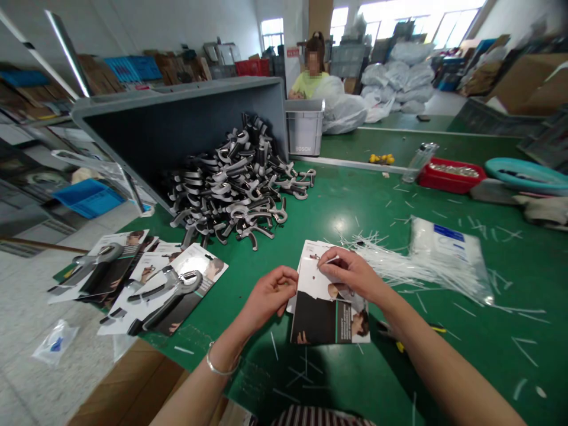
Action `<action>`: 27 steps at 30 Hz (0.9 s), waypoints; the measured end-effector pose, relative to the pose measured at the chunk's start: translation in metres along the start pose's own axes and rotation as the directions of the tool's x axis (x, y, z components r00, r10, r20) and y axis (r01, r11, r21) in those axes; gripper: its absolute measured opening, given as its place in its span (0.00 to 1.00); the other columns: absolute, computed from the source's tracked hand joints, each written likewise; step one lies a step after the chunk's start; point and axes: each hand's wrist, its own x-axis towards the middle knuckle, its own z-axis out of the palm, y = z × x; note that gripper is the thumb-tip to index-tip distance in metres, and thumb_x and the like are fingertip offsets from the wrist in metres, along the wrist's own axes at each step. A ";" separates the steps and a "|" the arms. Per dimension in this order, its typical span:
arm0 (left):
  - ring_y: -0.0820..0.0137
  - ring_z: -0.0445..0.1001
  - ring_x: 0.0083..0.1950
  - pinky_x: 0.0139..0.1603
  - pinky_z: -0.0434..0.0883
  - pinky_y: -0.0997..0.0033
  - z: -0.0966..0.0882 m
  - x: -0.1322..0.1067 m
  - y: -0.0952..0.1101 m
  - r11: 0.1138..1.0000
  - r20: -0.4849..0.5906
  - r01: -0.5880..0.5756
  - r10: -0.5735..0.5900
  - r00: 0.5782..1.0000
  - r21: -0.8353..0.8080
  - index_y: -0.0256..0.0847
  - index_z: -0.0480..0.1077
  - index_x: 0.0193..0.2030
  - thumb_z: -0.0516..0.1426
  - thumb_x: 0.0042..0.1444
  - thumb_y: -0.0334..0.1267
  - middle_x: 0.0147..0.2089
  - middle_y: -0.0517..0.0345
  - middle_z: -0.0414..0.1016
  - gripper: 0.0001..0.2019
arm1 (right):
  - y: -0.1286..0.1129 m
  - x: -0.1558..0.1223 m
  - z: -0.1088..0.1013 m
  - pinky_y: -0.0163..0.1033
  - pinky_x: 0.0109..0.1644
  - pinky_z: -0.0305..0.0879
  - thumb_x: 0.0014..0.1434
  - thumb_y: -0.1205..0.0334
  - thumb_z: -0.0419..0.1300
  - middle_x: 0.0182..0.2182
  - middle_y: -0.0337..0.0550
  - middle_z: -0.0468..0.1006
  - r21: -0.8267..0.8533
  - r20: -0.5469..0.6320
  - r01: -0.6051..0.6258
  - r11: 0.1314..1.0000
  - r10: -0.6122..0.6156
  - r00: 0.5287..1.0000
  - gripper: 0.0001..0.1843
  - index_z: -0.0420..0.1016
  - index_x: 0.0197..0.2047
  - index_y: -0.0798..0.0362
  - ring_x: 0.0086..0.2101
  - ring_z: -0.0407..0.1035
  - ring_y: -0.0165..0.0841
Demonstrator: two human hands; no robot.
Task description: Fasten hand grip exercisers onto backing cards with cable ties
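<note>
My left hand (270, 294) is closed on the left edge of a printed backing card (331, 313) that lies on a small stack of cards on the green table (368, 201). My right hand (350, 271) pinches a thin white cable tie (331, 260) against the card's upper part. To the right of my right hand lies a loose bundle of white cable ties (399, 260). A large heap of grey and black hand grippers (239, 183) is piled behind the card. At the table's left edge lie finished cards with hand grippers fastened on them (146, 284).
A tipped grey bin (177, 118) backs the heap. A clear bag (444, 248) of ties lies at right. A red tray (450, 176), a teal basin (526, 174) and a white crate (304, 127) stand further back. Another person (313, 71) sits behind the crate.
</note>
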 end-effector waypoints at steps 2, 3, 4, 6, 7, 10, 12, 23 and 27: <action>0.74 0.69 0.26 0.27 0.64 0.77 -0.004 -0.012 -0.001 0.978 -0.008 -0.101 0.104 0.995 0.182 0.41 0.74 0.41 0.60 0.58 0.45 0.32 0.59 0.75 0.10 | 0.007 0.003 0.002 0.30 0.21 0.49 0.58 0.48 0.64 0.23 0.32 0.65 0.033 0.049 -0.018 0.999 0.016 0.999 0.16 0.73 0.40 0.52 0.20 0.55 0.24; 0.71 0.72 0.32 0.33 0.68 0.75 -0.007 -0.018 0.001 0.947 0.033 -0.164 0.161 0.986 0.276 0.42 0.76 0.41 0.58 0.60 0.42 0.34 0.56 0.76 0.09 | 0.010 0.005 0.002 0.30 0.21 0.48 0.58 0.48 0.64 0.23 0.32 0.65 0.047 0.070 -0.030 0.998 0.026 0.997 0.16 0.73 0.41 0.52 0.20 0.54 0.24; 0.68 0.74 0.37 0.40 0.70 0.72 -0.010 -0.023 0.004 0.912 0.101 -0.225 0.202 0.974 0.343 0.42 0.77 0.42 0.57 0.62 0.40 0.38 0.54 0.78 0.09 | 0.013 0.006 0.003 0.30 0.21 0.46 0.59 0.48 0.63 0.23 0.32 0.66 0.057 0.087 -0.041 0.998 0.036 0.996 0.16 0.73 0.41 0.51 0.20 0.53 0.23; 0.64 0.76 0.46 0.50 0.70 0.68 -0.016 -0.031 0.008 0.866 0.245 -0.319 0.237 0.940 0.385 0.44 0.76 0.49 0.53 0.64 0.38 0.44 0.51 0.79 0.12 | 0.014 0.009 0.004 0.30 0.21 0.46 0.59 0.48 0.64 0.24 0.32 0.67 0.061 0.111 -0.050 0.997 0.043 0.993 0.16 0.73 0.41 0.51 0.20 0.54 0.24; 0.64 0.76 0.48 0.52 0.69 0.67 -0.018 -0.033 0.009 0.857 0.292 -0.345 0.243 0.925 0.382 0.45 0.76 0.51 0.52 0.65 0.37 0.45 0.51 0.79 0.13 | 0.014 0.010 0.004 0.30 0.22 0.47 0.59 0.49 0.64 0.24 0.33 0.67 0.060 0.124 -0.052 0.997 0.044 0.991 0.15 0.74 0.41 0.52 0.21 0.55 0.24; 0.64 0.77 0.47 0.51 0.70 0.68 -0.020 -0.035 0.007 0.825 0.373 -0.402 0.255 0.892 0.397 0.45 0.76 0.51 0.52 0.66 0.37 0.42 0.51 0.80 0.13 | 0.011 0.012 0.004 0.31 0.25 0.51 0.58 0.51 0.65 0.26 0.35 0.70 0.050 0.177 -0.045 0.998 0.035 0.984 0.14 0.75 0.39 0.53 0.25 0.60 0.25; 0.64 0.78 0.44 0.48 0.71 0.69 -0.017 -0.034 0.004 0.787 0.412 -0.448 0.273 0.870 0.424 0.45 0.77 0.49 0.53 0.65 0.37 0.39 0.51 0.81 0.12 | 0.008 0.014 0.003 0.31 0.27 0.54 0.57 0.51 0.66 0.27 0.36 0.70 0.044 0.210 -0.055 0.998 0.045 0.977 0.14 0.76 0.39 0.53 0.26 0.61 0.26; 0.64 0.75 0.45 0.49 0.68 0.66 0.005 -0.036 -0.003 0.685 0.229 -0.508 0.462 0.857 0.522 0.42 0.76 0.45 0.54 0.63 0.32 0.43 0.49 0.78 0.10 | 0.001 0.022 -0.002 0.32 0.31 0.61 0.52 0.51 0.69 0.29 0.36 0.75 0.096 0.297 -0.125 0.987 0.092 0.950 0.16 0.77 0.37 0.53 0.28 0.66 0.27; 0.63 0.72 0.47 0.49 0.69 0.67 0.018 -0.022 -0.017 0.827 -0.119 -0.325 0.420 0.900 0.460 0.41 0.77 0.44 0.53 0.63 0.32 0.45 0.48 0.74 0.11 | 0.001 0.016 0.007 0.32 0.27 0.55 0.57 0.51 0.65 0.26 0.33 0.71 0.089 0.236 -0.075 0.993 0.053 0.970 0.13 0.74 0.40 0.51 0.24 0.61 0.26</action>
